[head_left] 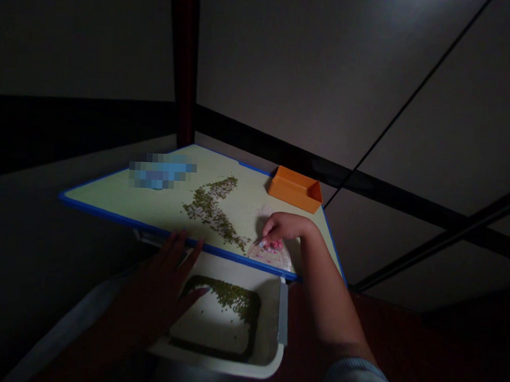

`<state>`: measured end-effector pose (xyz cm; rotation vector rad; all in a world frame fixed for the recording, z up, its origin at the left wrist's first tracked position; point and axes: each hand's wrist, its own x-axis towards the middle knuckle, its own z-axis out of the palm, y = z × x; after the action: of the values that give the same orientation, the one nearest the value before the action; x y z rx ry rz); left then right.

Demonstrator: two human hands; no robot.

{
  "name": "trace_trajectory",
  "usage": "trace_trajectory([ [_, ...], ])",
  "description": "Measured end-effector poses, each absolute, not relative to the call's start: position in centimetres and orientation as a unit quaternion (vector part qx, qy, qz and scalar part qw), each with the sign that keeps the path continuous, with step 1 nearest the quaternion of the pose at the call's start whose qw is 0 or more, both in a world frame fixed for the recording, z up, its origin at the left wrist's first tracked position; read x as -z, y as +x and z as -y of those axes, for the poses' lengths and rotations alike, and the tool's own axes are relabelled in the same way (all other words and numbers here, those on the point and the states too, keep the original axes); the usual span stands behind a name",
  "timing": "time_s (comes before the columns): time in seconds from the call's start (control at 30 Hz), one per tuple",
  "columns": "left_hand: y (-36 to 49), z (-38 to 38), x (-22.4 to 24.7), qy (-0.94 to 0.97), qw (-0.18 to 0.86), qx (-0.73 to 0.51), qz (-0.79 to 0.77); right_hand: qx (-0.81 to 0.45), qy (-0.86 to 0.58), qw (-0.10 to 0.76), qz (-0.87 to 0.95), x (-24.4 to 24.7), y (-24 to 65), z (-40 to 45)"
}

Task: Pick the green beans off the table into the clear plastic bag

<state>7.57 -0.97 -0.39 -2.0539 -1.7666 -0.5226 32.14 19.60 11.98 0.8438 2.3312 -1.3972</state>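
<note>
Dim room, pale green board (111, 199) with blue edging: one long diagonal streak of green beans (209, 209) ran toward the right hand (278, 228), curled down at pink bits (272, 245) on a round clear dish (277, 260), its grip unclear; the open left hand (158, 288) lay spread at the board's near edge, above one white tray (213, 366) of beans, with one orange bin (295, 189) far off

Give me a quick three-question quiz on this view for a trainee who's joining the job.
1. True or false: the right hand is above a round translucent dish with pink bits in it.
2. What stands at the far right corner of the blue-edged board? A: an orange tray; B: a glass jar; C: a kitchen knife.
3. What colour are the grains in the white tray under the left hand?

Key: 1 true; 2 A; 3 green.
</note>
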Motion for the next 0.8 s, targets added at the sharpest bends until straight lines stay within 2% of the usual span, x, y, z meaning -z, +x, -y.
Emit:
trace_trajectory([
  [0.4, 7.65, 1.06, 0.10, -0.733, 0.157, 0.187, 0.635, 0.492, 0.284, 0.153, -0.809, -12.29, 31.92, -19.18],
  [0.8, 7.58, 1.05, 0.15, -0.736, 0.175, 0.192, 0.625, 0.478, 0.296, 0.143, -0.815, -12.42, 31.81, -19.10],
])
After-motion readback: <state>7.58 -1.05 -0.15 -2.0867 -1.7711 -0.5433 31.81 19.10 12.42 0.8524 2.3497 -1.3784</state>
